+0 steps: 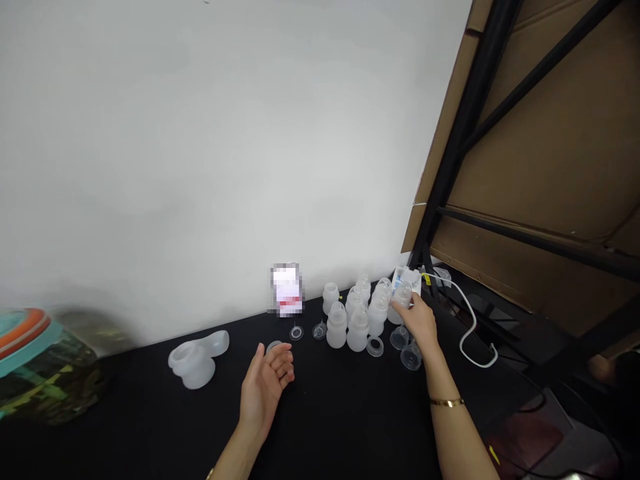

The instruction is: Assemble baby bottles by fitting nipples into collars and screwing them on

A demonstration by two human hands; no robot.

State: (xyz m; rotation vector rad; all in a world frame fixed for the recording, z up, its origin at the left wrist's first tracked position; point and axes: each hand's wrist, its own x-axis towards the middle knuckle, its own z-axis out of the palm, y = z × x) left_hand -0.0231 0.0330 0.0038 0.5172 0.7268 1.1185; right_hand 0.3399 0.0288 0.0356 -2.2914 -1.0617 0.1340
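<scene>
My right hand is closed around a translucent white baby bottle at the right end of a cluster of similar bottles. My left hand is held over the black table, fingers loosely curled and apart, with nothing in it. Just beyond its fingertips lies a clear ring, partly hidden. A bottle without a top stands at the back left of the cluster. Two clear domed caps lie below my right hand, beside a loose collar ring. Two small clear teat pieces lie left of the bottles.
A white wide-mouthed container with a side arm stands at left, near a large jar with an orange-and-teal lid. A blurred-out lit screen leans on the wall. At right are a white cable and black metal frame.
</scene>
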